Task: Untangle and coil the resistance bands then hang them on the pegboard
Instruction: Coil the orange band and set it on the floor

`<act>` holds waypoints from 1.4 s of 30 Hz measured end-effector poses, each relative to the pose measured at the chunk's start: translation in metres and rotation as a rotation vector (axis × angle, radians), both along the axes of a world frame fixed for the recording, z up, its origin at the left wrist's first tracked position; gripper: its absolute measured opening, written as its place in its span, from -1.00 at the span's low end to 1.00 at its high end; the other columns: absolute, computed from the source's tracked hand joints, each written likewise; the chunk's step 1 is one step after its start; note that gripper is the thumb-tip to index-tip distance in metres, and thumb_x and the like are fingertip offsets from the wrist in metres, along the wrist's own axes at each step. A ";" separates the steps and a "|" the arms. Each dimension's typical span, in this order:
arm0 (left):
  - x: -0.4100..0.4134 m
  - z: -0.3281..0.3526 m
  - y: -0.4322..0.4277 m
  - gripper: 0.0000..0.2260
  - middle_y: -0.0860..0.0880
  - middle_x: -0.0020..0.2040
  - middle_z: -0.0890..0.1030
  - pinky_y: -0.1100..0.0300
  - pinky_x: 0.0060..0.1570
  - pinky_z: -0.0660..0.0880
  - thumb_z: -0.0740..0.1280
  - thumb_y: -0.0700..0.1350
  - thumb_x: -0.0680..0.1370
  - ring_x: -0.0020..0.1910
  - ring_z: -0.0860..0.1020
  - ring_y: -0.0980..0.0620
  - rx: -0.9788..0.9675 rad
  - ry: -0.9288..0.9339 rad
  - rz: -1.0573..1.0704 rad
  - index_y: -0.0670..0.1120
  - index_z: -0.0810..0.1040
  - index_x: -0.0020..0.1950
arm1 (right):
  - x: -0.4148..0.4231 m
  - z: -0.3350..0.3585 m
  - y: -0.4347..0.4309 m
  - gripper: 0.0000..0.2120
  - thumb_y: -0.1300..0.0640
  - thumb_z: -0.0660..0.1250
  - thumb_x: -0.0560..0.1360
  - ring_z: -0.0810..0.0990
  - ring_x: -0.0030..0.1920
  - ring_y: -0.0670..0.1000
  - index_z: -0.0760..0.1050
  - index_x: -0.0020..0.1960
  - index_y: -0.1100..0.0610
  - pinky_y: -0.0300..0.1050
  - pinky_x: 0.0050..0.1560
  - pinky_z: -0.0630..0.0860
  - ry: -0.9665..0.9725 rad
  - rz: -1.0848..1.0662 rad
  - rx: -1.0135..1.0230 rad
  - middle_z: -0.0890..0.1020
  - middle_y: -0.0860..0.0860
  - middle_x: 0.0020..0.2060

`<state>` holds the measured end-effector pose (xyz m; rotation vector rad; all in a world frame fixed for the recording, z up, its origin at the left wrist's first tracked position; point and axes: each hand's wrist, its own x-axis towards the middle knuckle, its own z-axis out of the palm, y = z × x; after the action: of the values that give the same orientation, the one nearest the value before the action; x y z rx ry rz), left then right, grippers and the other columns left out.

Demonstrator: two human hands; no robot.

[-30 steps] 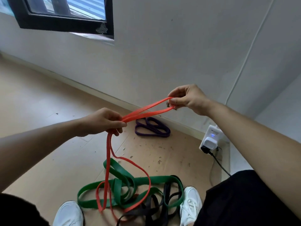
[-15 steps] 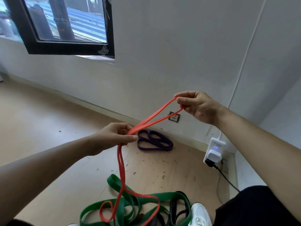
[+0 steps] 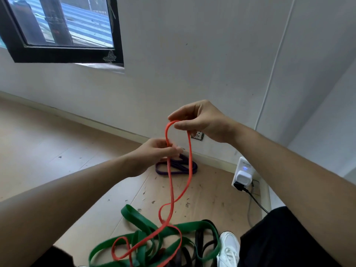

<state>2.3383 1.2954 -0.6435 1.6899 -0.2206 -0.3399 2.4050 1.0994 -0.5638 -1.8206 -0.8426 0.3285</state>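
Note:
A thin red band point(image 3: 189, 164) hangs in a long loop from my right hand point(image 3: 200, 121), which pinches its top between thumb and fingers. My left hand point(image 3: 156, 153), lower and to the left, grips one strand of the same loop. The red band trails down and twists into a pile on the floor. There it lies across a wide green band point(image 3: 138, 220) and a black band point(image 3: 200, 245). A purple band point(image 3: 178, 167) lies apart by the wall, folded on itself. No pegboard is in sight.
A white wall with a skirting board runs behind. A black-framed window point(image 3: 63, 53) is at upper left. A white plug adapter point(image 3: 243, 175) with a black cable point(image 3: 254, 199) sits at right, and a wall socket point(image 3: 198, 136) behind my right hand. My white shoe point(image 3: 228, 247) touches the pile.
My hands have come closer together, the right now above the left. The red strands that were stretched sideways between them now hang down as a vertical loop. The view has tilted up.

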 end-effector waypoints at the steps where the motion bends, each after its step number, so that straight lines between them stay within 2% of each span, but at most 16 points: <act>1: 0.001 0.000 -0.006 -0.75 -0.22 0.15 0.67 -0.05 0.30 0.53 0.46 0.04 0.45 0.20 0.63 -0.17 -0.033 -0.003 0.023 -0.13 0.61 -0.06 | -0.001 0.001 0.001 -0.78 0.28 0.48 0.50 0.65 -0.19 0.02 0.66 0.14 0.23 -0.14 -0.22 0.56 -0.032 -0.012 -0.005 0.74 0.06 -0.16; 3: 0.002 -0.002 -0.017 -0.76 -0.15 0.17 0.68 0.02 0.26 0.55 0.43 0.04 0.48 0.18 0.66 -0.06 -0.053 -0.021 0.072 -0.13 0.59 -0.03 | 0.001 0.003 -0.001 -0.79 0.28 0.47 0.51 0.66 -0.19 0.00 0.66 0.14 0.23 -0.16 -0.23 0.57 -0.055 -0.052 0.036 0.72 0.02 -0.21; 5: 0.003 -0.006 -0.023 -0.80 -0.09 0.19 0.68 0.09 0.21 0.57 0.35 -0.04 0.60 0.16 0.67 0.01 -0.046 -0.057 0.110 -0.13 0.59 0.13 | 0.004 0.004 -0.004 -0.82 0.29 0.46 0.51 0.66 -0.19 0.01 0.66 0.12 0.25 -0.18 -0.23 0.57 -0.025 -0.100 0.131 0.70 0.05 -0.21; 7: 0.003 -0.006 -0.024 -0.76 -0.01 0.24 0.67 0.11 0.21 0.57 0.26 -0.08 0.67 0.20 0.65 0.05 -0.035 -0.084 0.111 -0.07 0.54 0.31 | 0.007 0.007 -0.008 -0.84 0.31 0.44 0.52 0.66 -0.17 0.02 0.65 0.10 0.25 -0.18 -0.21 0.58 0.009 -0.130 0.226 0.70 0.08 -0.18; 9: 0.003 -0.006 -0.024 -0.73 -0.01 0.23 0.67 0.12 0.22 0.57 0.20 -0.07 0.70 0.20 0.65 0.05 -0.021 -0.093 0.091 -0.04 0.49 0.38 | 0.009 0.009 -0.010 -0.85 0.34 0.42 0.53 0.64 -0.18 0.02 0.65 0.09 0.26 -0.18 -0.21 0.57 0.053 -0.149 0.315 0.68 0.12 -0.16; 11: 0.003 -0.004 -0.025 -0.75 -0.06 0.15 0.70 0.13 0.18 0.59 0.18 -0.08 0.70 0.13 0.67 0.03 0.012 -0.106 0.087 -0.08 0.53 0.33 | 0.011 0.011 -0.013 -0.86 0.34 0.40 0.53 0.64 -0.18 0.02 0.64 0.08 0.27 -0.19 -0.21 0.57 0.090 -0.176 0.377 0.67 0.13 -0.15; 14: 0.001 -0.003 -0.025 -0.75 -0.13 -0.03 0.68 0.15 0.03 0.60 0.19 -0.07 0.69 -0.03 0.69 -0.02 0.009 -0.096 0.080 -0.15 0.57 0.23 | 0.015 0.008 -0.017 -0.88 0.36 0.38 0.54 0.64 -0.20 -0.01 0.63 0.07 0.28 -0.20 -0.21 0.57 0.133 -0.247 0.440 0.66 0.11 -0.19; 16: -0.002 -0.003 -0.022 -0.73 -0.09 -0.11 0.65 0.17 -0.05 0.60 0.18 -0.05 0.70 -0.12 0.67 -0.02 0.012 -0.072 0.044 -0.16 0.56 0.24 | 0.019 0.006 -0.022 -0.89 0.38 0.37 0.55 0.63 -0.23 -0.02 0.63 0.04 0.28 -0.22 -0.23 0.57 0.165 -0.323 0.491 0.65 0.10 -0.21; 19: -0.005 -0.007 -0.016 -0.74 0.00 -0.20 0.62 0.16 -0.06 0.61 0.16 -0.04 0.70 -0.19 0.62 0.03 0.101 -0.084 0.018 -0.13 0.57 0.22 | 0.026 0.002 -0.033 -0.90 0.37 0.37 0.55 0.62 -0.25 -0.03 0.64 0.00 0.24 -0.23 -0.21 0.59 0.197 -0.434 0.544 0.64 0.09 -0.21; 24: -0.006 -0.012 -0.007 -0.80 -0.06 -0.18 0.58 0.14 -0.09 0.61 0.22 -0.07 0.68 -0.25 0.58 0.02 0.210 -0.100 -0.005 -0.14 0.57 0.16 | 0.037 -0.006 -0.048 -0.89 0.37 0.34 0.57 0.62 -0.19 -0.01 0.62 -0.01 0.24 -0.22 -0.17 0.63 0.239 -0.569 0.608 0.62 0.09 -0.19; 27: -0.006 -0.015 0.000 -0.85 -0.09 -0.17 0.56 0.20 -0.16 0.59 0.26 -0.11 0.67 -0.31 0.55 0.09 0.291 -0.123 0.015 -0.14 0.57 0.12 | 0.041 -0.004 -0.054 -0.89 0.36 0.32 0.59 0.63 -0.18 0.00 0.62 0.01 0.24 -0.20 -0.15 0.63 0.244 -0.580 0.640 0.62 0.10 -0.17; 30: -0.005 -0.017 0.003 -0.84 -0.06 -0.20 0.59 0.26 -0.19 0.57 0.27 -0.11 0.66 -0.31 0.57 0.13 0.349 -0.137 0.026 -0.12 0.61 0.13 | 0.041 -0.002 -0.059 -0.89 0.35 0.33 0.59 0.64 -0.17 -0.01 0.62 0.04 0.26 -0.19 -0.13 0.63 0.223 -0.551 0.616 0.63 0.10 -0.15; 35: -0.004 -0.014 0.005 -0.79 -0.03 -0.24 0.66 0.21 -0.08 0.61 0.29 -0.06 0.65 -0.25 0.63 0.05 0.361 -0.064 0.017 -0.13 0.67 0.01 | 0.044 -0.009 -0.064 -0.89 0.35 0.33 0.58 0.66 -0.16 -0.01 0.63 0.00 0.23 -0.21 -0.14 0.62 0.189 -0.570 0.572 0.65 0.12 -0.13; 39: -0.004 -0.010 0.008 -0.72 -0.16 -0.06 0.71 0.10 0.08 0.63 0.20 -0.05 0.69 -0.05 0.69 -0.09 0.335 -0.029 -0.013 -0.19 0.64 0.04 | 0.049 -0.016 -0.072 -0.87 0.36 0.32 0.59 0.66 -0.14 0.00 0.63 0.00 0.22 -0.22 -0.13 0.63 0.175 -0.583 0.546 0.64 0.13 -0.12; 42: -0.002 0.001 0.021 -0.77 -0.17 -0.11 0.65 0.02 0.09 0.63 0.19 -0.09 0.69 -0.10 0.67 -0.12 0.280 -0.082 0.086 -0.17 0.60 0.11 | 0.051 -0.030 -0.083 -0.85 0.41 0.29 0.59 0.66 -0.10 0.04 0.60 0.02 0.25 -0.20 -0.09 0.65 0.212 -0.557 0.441 0.62 0.15 -0.10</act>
<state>2.3367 1.3160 -0.6425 1.9854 -0.1649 -0.2454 2.4560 1.0166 -0.5937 -1.4933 -0.2120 -0.0270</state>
